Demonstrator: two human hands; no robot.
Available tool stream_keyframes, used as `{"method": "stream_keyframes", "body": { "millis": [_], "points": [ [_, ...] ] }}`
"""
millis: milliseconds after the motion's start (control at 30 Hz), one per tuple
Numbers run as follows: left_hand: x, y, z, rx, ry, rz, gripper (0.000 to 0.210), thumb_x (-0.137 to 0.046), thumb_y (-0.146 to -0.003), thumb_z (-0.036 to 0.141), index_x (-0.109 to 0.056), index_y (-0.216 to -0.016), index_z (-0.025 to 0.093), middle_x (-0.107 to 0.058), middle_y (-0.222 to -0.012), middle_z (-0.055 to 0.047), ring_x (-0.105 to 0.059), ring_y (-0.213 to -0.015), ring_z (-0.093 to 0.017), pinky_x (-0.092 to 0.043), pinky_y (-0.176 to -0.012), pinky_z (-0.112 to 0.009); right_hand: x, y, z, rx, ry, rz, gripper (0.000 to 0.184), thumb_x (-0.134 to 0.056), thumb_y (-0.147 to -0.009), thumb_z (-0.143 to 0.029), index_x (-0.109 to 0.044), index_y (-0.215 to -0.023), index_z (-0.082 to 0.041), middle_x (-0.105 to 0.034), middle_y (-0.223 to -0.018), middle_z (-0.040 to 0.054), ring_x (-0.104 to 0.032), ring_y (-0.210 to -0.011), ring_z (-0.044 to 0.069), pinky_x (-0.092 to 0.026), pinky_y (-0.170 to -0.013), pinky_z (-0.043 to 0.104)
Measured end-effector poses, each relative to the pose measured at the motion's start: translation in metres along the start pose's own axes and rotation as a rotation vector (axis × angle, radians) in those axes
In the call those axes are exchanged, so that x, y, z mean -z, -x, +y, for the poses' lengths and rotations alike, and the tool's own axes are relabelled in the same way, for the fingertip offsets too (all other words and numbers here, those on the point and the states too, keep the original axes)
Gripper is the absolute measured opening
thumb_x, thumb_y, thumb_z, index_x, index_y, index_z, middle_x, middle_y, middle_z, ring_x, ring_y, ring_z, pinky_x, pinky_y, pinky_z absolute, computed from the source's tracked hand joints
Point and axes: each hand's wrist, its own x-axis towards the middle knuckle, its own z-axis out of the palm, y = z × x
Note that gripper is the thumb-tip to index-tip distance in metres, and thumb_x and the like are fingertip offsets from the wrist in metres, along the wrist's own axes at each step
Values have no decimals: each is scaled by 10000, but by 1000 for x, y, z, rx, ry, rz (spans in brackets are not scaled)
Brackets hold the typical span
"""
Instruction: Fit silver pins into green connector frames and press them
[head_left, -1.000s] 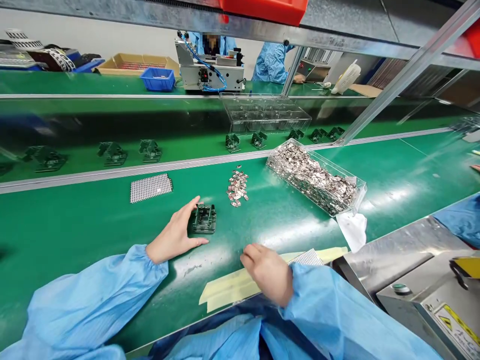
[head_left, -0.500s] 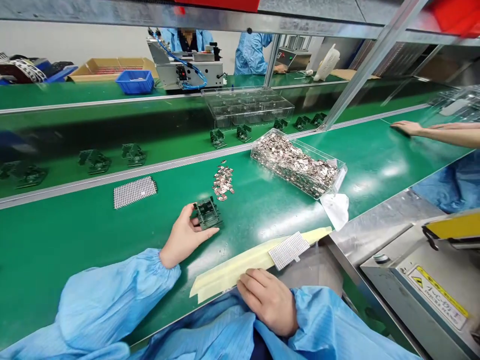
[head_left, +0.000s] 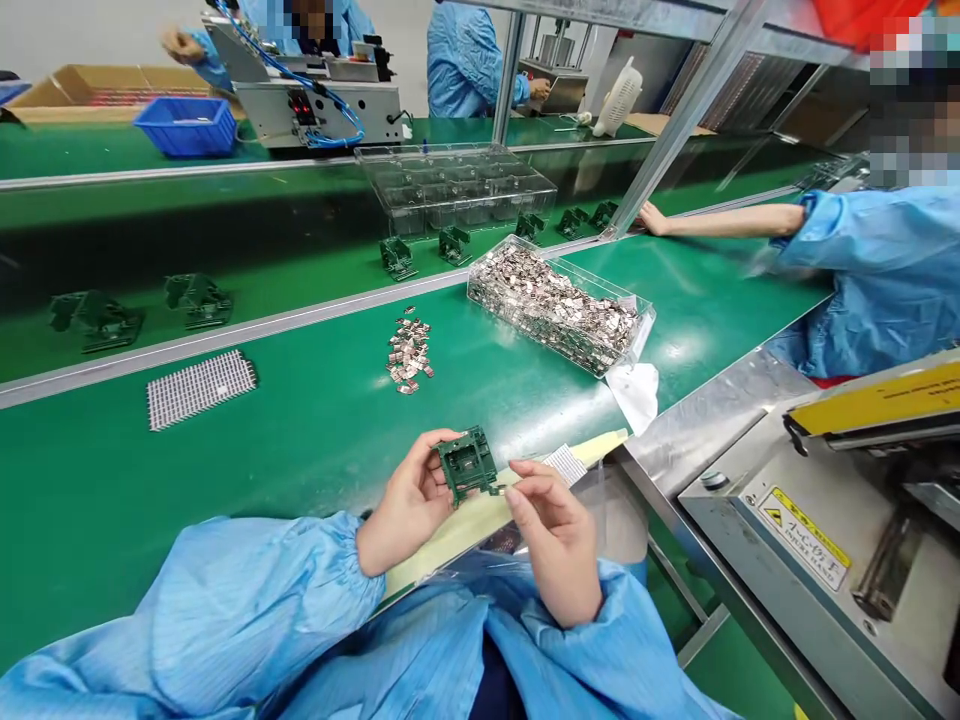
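Observation:
A dark green plastic frame (head_left: 466,466), square with an open middle, is gripped at its left side by my left hand (head_left: 409,505) above the front edge of the bench. My right hand (head_left: 556,540) is at the frame's lower right corner, thumb and forefinger pinched together. Whatever lies between those fingertips is too small to make out. Beneath both hands runs a strip of pale yellow tape (head_left: 442,545) along the bench edge. A white gridded sheet (head_left: 565,465) lies on it, partly hidden behind my right hand.
Small metal pieces (head_left: 409,352) lie loose on the green bench. A clear box (head_left: 562,310) holds many more. To the left is a gridded block of small parts (head_left: 201,388). Several green frames (head_left: 196,300) stand beyond the rail. A co-worker's arm (head_left: 727,220) reaches in at right, near a machine (head_left: 795,560).
My left hand has brought the green frame right and closer to me. My right hand has risen from the bench edge to the frame. The view has shifted right; the co-worker's arm has moved.

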Motion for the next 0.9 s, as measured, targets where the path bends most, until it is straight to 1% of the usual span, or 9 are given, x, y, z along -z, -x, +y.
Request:
{"method": "stream_keyframes", "body": {
  "millis": [67,167,333,433,533,633,767,833,900],
  "points": [
    [0,3,-1,-16,-10,-29,520,-813,-692,214,-532,-1126,259,-653,-995,-16,-678,-840,-140,-564,-738,-235,-11,-1,-1,16,23,-28,141,-661,-840,-305,-678,-754,-194,-652,-1133,123,-606,-1097,272,-466,-952,442],
    [2,7,-1,-17,-18,-76,481,-771,-735,179,-542,-1147,273,-643,-1047,-24,-669,-861,-138,-555,-741,-228,-21,-3,0,30,40,-48,115,-651,-836,-292,-667,-771,-199,-614,-1191,130,-564,-1152,282,-414,-998,473],
    [3,11,-1,-16,-24,-125,471,-737,-767,157,-535,-1173,282,-625,-1060,-33,-645,-852,-136,-542,-752,-226,-26,-3,0,35,101,-56,106,-647,-833,-279,-649,-758,-204,-597,-1211,124,-547,-1162,282,-415,-987,460],
    [3,13,0,-29,-73,-134,384,-682,-831,202,-538,-1179,277,-615,-1040,-40,-623,-833,-136,-530,-745,-230,-27,-1,-1,38,128,-30,127,-642,-841,-286,-638,-743,-206,-596,-1211,124,-557,-1142,278,-433,-967,452],
    [3,14,1,-53,-144,-112,289,-638,-874,276,-552,-1150,263,-614,-982,-38,-588,-767,-136,-511,-691,-234,-28,0,-1,68,133,-1,137,-642,-842,-285,-620,-730,-207,-604,-1172,117,-569,-1114,273,-445,-952,444],
    [3,14,0,-61,-199,-80,263,-618,-887,334,-552,-1127,251,-603,-881,-27,-549,-690,-135,-484,-623,-234,-29,1,0,62,107,3,139,-638,-845,-298,-598,-748,-207,-619,-1086,104,-591,-1024,248,-489,-870,392],
    [-1,15,3,-48,-217,-48,257,-597,-897,364,-552,-1115,237,-590,-819,-24,-553,-675,-140,-477,-598,-233,-28,3,0,-83,-38,-69,155,-636,-860,-345,-580,-829,-204,-640,-887,55,-611,-762,180,-524,-661,292],
    [-3,17,5,-41,-202,-30,259,-605,-889,359,-550,-1110,234,-599,-823,-23,-560,-680,-138,-485,-600,-228,-28,4,-1,-129,-120,-85,177,-663,-841,-358,-587,-834,-198,-645,-838,44,-620,-721,170,-532,-632,276],
    [-6,18,7,-29,-186,-7,266,-623,-875,345,-551,-1107,236,-612,-841,-23,-573,-695,-136,-495,-611,-223,-28,4,-2,-142,-185,-73,191,-692,-815,-360,-600,-825,-193,-651,-815,41,-632,-707,168,-540,-617,268]
  ]
}}
